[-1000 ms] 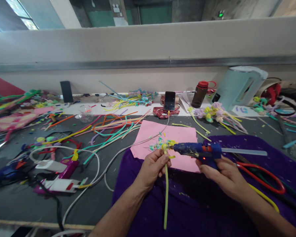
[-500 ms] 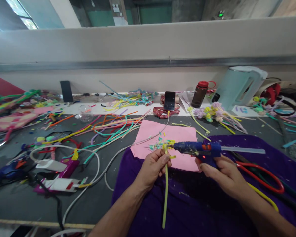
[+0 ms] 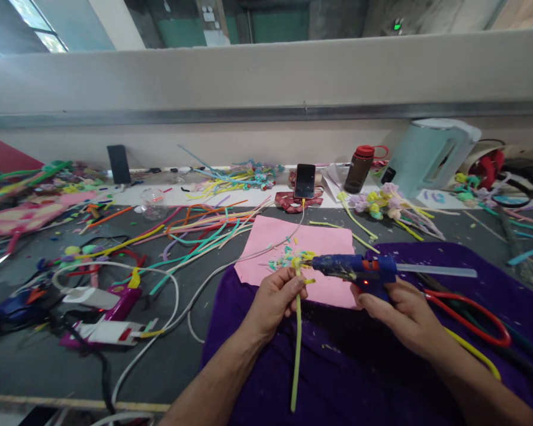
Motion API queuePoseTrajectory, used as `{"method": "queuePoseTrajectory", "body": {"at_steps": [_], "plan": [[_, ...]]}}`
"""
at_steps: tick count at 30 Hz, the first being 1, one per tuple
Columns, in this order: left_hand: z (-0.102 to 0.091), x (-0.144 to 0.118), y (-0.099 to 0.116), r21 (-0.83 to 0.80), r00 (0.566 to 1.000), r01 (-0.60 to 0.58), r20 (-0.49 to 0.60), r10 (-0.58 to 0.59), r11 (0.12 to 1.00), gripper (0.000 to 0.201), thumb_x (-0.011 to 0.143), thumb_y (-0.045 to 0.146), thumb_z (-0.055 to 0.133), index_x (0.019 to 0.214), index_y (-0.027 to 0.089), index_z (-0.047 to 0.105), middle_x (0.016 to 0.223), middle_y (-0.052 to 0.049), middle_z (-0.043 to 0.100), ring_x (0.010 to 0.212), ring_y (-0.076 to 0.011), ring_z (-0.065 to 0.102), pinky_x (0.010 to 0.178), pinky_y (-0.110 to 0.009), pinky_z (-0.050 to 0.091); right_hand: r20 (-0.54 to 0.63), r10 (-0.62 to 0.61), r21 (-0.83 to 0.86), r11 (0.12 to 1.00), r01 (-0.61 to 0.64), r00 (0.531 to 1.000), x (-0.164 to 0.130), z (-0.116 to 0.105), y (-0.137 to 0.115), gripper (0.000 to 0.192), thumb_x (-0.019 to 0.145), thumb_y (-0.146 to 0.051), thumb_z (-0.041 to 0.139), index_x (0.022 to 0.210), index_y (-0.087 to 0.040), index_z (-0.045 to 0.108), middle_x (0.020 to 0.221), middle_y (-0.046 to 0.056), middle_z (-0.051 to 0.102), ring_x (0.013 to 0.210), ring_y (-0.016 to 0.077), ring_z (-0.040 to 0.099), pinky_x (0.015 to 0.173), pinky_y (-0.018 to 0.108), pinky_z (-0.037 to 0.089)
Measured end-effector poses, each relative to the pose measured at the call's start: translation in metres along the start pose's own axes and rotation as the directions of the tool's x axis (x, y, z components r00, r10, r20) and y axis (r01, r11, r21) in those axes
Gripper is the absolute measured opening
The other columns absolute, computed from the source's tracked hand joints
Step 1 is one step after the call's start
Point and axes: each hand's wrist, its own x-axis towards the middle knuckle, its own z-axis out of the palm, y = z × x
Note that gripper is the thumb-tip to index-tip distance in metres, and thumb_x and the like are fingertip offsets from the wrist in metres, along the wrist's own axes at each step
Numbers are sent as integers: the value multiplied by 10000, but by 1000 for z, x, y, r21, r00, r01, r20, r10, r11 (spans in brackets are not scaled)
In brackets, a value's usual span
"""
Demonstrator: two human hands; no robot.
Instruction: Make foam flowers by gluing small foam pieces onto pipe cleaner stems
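Between the thumb and fingers of my left hand (image 3: 278,299) is a yellow-green pipe cleaner (image 3: 296,355), its long end hanging down and a small yellow tuft at its top. My right hand (image 3: 402,310) is closed around the handle of a blue hot glue gun (image 3: 355,267), which has a small red light lit. The nozzle points left and meets or nearly meets the tuft; I cannot tell which. A clear glue stick (image 3: 437,270) sticks out of the gun's rear. Beneath lies a pink sheet (image 3: 257,242) with small teal and yellow cut pieces (image 3: 284,257).
Purple cloth (image 3: 249,378) covers the near table, with red-handled scissors (image 3: 475,307) at right. A power strip (image 3: 119,302) with white cables lies left. Behind are loose pipe cleaners (image 3: 204,228), a phone (image 3: 305,180), a bottle (image 3: 359,170) and a kettle (image 3: 429,157).
Almost nothing differs. The hanging end of the pipe cleaner has shifted slightly left, and both hands and the glue gun keep nearly the same place.
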Motion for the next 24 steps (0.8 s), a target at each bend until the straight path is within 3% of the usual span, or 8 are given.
{"method": "queuePoseTrajectory", "body": {"at_steps": [8, 17, 24], "plan": [[-2, 1, 0, -36, 1000, -23, -8, 22, 999, 255, 742, 390, 601, 761, 141, 552, 609, 28, 566, 377, 0, 385, 340, -122, 251, 39, -31, -53, 998, 33, 999, -2, 0, -1, 258, 865, -361, 458, 845, -192, 651, 840, 40, 653, 779, 185, 586, 670, 274, 429], [-1, 2, 0, -24, 1000, 3, 9, -3, 1000, 266, 736, 400, 602, 750, 141, 544, 599, 30, 560, 373, -11, 371, 338, -135, 248, 10, -44, -88, 995, 45, 999, -1, 1, -2, 272, 859, -360, 456, 765, -191, 647, 793, 46, 655, 731, 194, 589, 633, 279, 431], [-1, 2, 1, -10, 1000, -8, 5, 8, 1000, 260, 753, 390, 590, 725, 137, 537, 595, 28, 552, 375, -8, 375, 339, -133, 251, -3, -54, -93, 994, 53, 999, -1, 0, -3, 255, 861, -359, 454, 805, -189, 635, 779, 35, 649, 709, 184, 583, 627, 267, 422]]}}
